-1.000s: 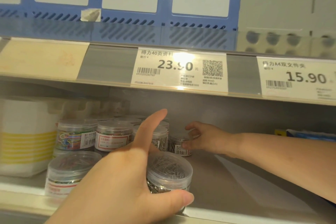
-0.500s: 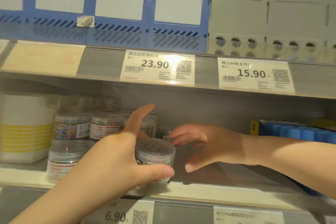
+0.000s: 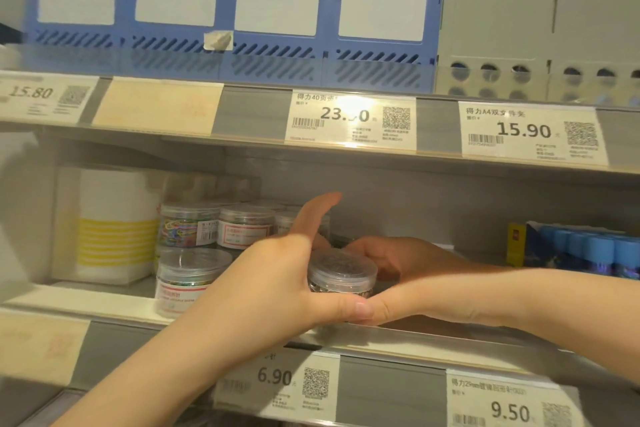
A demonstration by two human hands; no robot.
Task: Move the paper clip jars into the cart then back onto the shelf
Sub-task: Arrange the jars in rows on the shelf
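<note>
While left hand [image 3: 277, 281] grips silver-clip jar [image 3: 342, 274], right hand [image 3: 401, 270] cupped behind

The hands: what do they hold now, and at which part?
Left hand grips a clear jar of silver paper clips by its side wall. Right hand cups its far side.

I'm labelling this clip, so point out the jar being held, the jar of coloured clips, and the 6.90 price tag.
held jar [image 3: 343, 267]: head view, on its clear lid.
jar of coloured clips [image 3: 180, 227]: head view, on its side wall.
6.90 price tag [image 3: 277, 378]: head view, on the printed price.
</note>
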